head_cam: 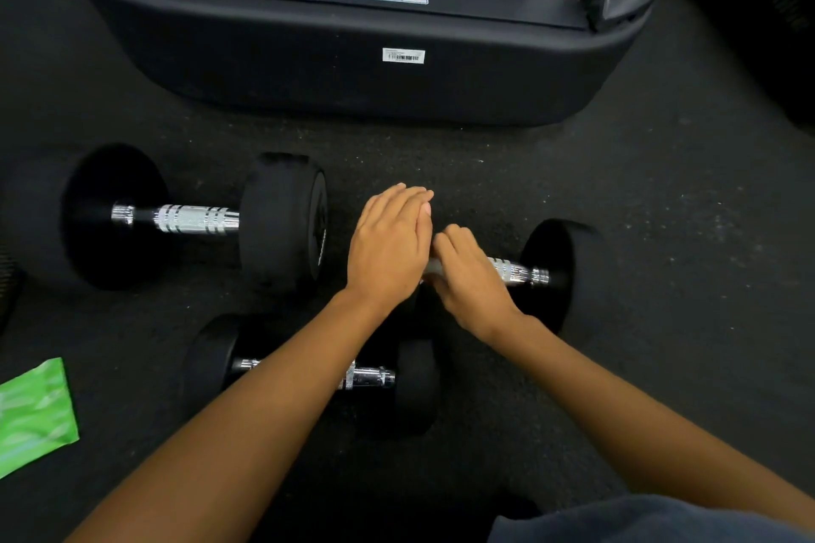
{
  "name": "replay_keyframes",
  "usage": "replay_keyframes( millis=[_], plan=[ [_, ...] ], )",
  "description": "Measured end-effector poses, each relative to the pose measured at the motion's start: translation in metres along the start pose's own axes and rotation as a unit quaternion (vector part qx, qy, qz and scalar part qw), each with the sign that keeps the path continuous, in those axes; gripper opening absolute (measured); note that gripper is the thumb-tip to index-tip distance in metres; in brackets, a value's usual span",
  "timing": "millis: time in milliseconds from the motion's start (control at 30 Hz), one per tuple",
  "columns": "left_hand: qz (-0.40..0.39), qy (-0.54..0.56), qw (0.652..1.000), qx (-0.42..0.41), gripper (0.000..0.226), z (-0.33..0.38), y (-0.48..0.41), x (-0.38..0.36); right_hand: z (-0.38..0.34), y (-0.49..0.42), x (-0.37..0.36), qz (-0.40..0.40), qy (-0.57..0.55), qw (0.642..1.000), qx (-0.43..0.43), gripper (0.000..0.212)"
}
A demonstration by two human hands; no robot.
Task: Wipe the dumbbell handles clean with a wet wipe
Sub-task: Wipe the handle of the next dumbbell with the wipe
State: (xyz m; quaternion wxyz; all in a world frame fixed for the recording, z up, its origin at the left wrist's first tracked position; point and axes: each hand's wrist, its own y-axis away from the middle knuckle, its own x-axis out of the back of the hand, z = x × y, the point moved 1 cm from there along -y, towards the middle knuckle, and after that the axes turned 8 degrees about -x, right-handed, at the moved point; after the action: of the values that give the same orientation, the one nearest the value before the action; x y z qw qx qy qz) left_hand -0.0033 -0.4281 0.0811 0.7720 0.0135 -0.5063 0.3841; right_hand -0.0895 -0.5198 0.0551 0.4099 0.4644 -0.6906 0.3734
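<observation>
Three black dumbbells with chrome handles lie on the dark floor. My right hand (467, 278) is wrapped around the chrome handle (516, 271) of the right dumbbell (562, 269), with a pale wipe (434, 265) pressed under its fingers. My left hand (388, 242) lies flat, fingers together, over that dumbbell's left head, which is hidden beneath it. A large dumbbell (282, 220) lies at the left. A small dumbbell (416, 384) lies near me, partly under my left forearm.
The black base of a treadmill (353, 71) fills the far side. A green wet wipe pack (33, 414) lies at the left edge on the floor. My dark trouser leg (639, 520) shows at the bottom right.
</observation>
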Motion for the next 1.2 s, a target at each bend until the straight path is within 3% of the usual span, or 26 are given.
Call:
replay_keyframes(
  millis=[167, 400, 700, 867, 1100, 1200],
  plan=[
    [-0.008, 0.001, 1.000, -0.002, 0.053, 0.000, 0.000, 0.001, 0.015, 0.018, 0.014, 0.018, 0.047, 0.999, 0.001, 0.032],
    [-0.007, 0.004, 1.000, 0.003, 0.054, -0.001, -0.002, 0.000, 0.015, 0.023, 0.023, 0.005, -0.016, 0.998, -0.055, 0.025],
    [-0.004, -0.001, 1.000, 0.003, 0.055, 0.002, -0.003, 0.002, -0.001, 0.005, 0.005, 0.024, 0.081, 0.996, 0.026, 0.034],
    [0.001, -0.005, 1.000, -0.005, 0.052, 0.001, 0.000, 0.002, 0.002, 0.008, 0.008, -0.009, 0.039, 0.999, 0.005, 0.031],
    [-0.003, 0.008, 1.000, 0.002, 0.054, 0.000, -0.001, 0.002, 0.023, 0.029, 0.025, 0.006, 0.026, 0.998, -0.053, 0.038],
    [-0.007, 0.007, 1.000, 0.003, 0.054, 0.001, -0.002, 0.001, 0.014, 0.017, 0.021, -0.034, -0.008, 0.996, -0.080, 0.038]
  ],
)
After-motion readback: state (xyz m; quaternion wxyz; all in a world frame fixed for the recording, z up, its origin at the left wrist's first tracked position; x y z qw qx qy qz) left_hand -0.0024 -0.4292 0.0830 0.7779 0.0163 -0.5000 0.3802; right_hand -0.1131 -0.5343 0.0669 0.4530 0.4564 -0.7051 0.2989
